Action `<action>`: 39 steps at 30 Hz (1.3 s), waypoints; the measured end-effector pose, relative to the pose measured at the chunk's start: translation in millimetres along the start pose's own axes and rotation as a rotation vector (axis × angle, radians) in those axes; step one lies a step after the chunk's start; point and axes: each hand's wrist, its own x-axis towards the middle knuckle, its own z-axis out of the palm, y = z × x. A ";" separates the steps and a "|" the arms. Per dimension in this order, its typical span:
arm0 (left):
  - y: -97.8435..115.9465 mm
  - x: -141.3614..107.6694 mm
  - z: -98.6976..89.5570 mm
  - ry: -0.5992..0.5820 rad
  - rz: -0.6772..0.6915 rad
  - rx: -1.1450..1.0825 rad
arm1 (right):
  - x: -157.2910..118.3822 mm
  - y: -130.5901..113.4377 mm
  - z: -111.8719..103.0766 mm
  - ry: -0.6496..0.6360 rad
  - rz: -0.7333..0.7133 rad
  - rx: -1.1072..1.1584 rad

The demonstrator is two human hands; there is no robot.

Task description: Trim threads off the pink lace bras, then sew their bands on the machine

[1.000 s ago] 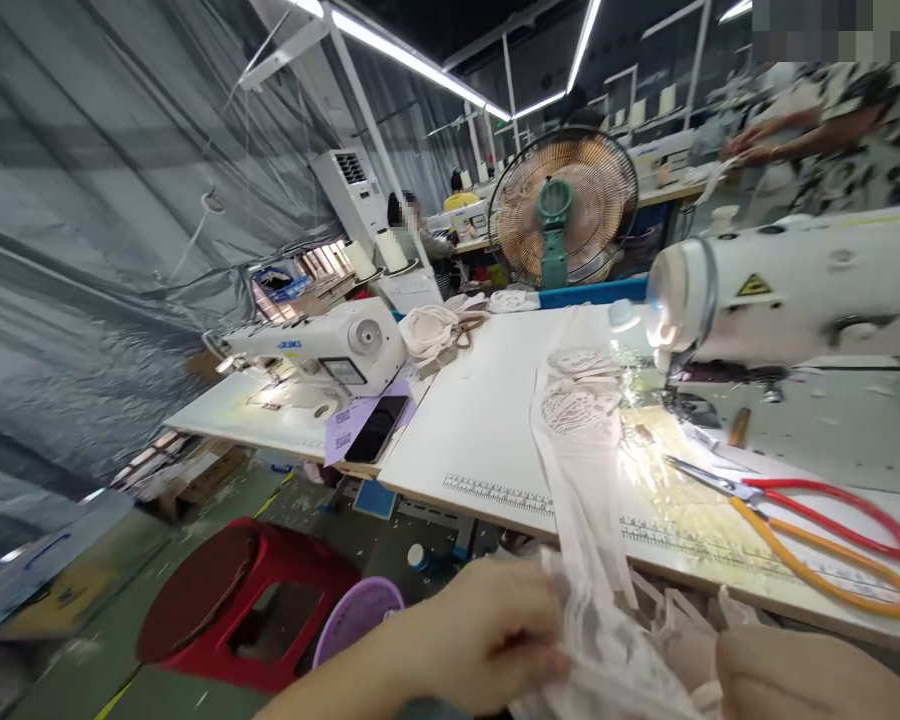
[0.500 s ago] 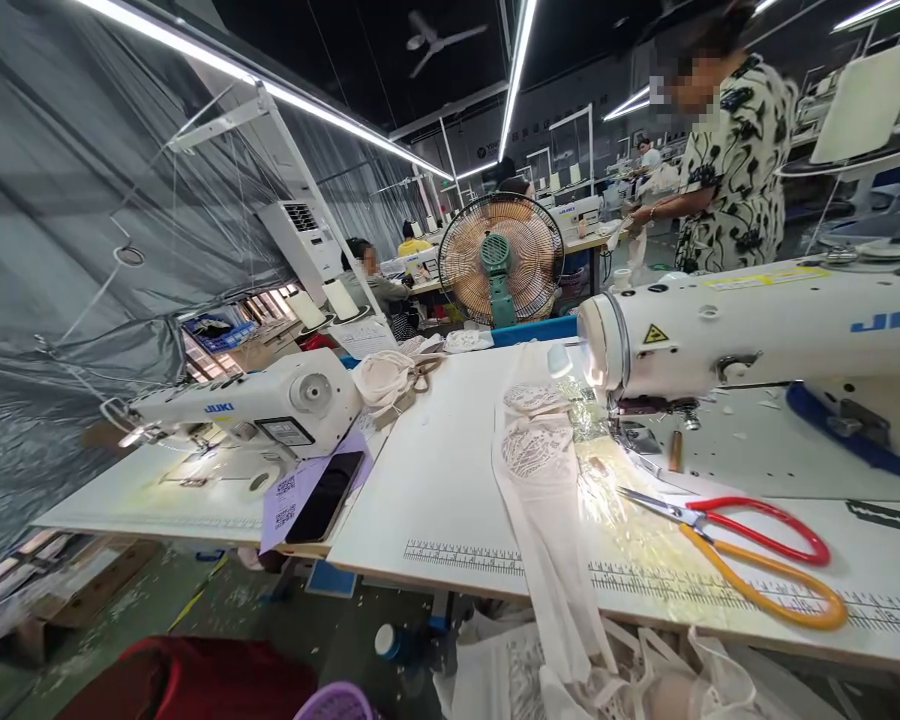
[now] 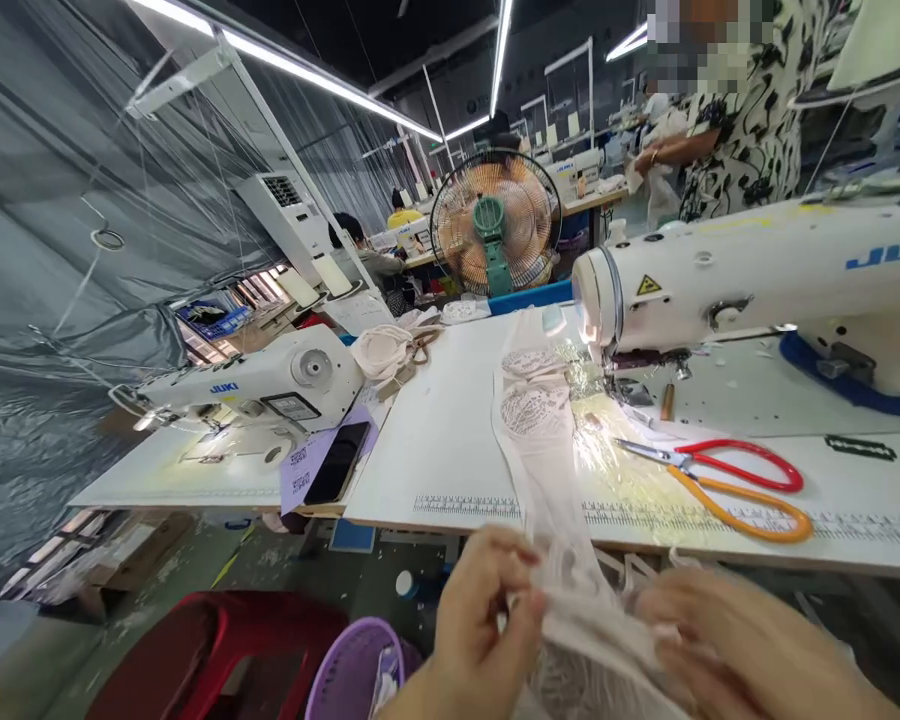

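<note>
While the left hand [image 3: 481, 612] pinched pale fabric [image 3: 596, 625] just off the near edge of the table [image 3: 450, 430], the right hand [image 3: 742, 630], blurred, gripped the same fabric; on the table lay scissors [image 3: 681, 460], and beyond it stood a fan [image 3: 489, 217].

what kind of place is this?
Most likely a garment sewing workshop. Sewing machines stand on the near tables and more show farther back, scissors lie open on the table, and pale lace fabric runs down to the person's hands.

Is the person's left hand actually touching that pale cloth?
Touching: the head view shows the left hand with its thumb and fingertips closed on the pale cloth.
</note>
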 end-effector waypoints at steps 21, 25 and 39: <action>18.5 38.9 34.8 0.087 -0.161 -0.224 | -18.2 -14.9 -5.8 -0.017 0.304 0.041; 18.2 37.8 30.4 0.077 -0.142 -0.242 | -10.3 -16.4 -16.6 -0.019 0.284 0.178; 22.8 33.4 16.4 0.077 0.040 -0.030 | -6.0 -15.0 -17.5 0.023 0.286 0.221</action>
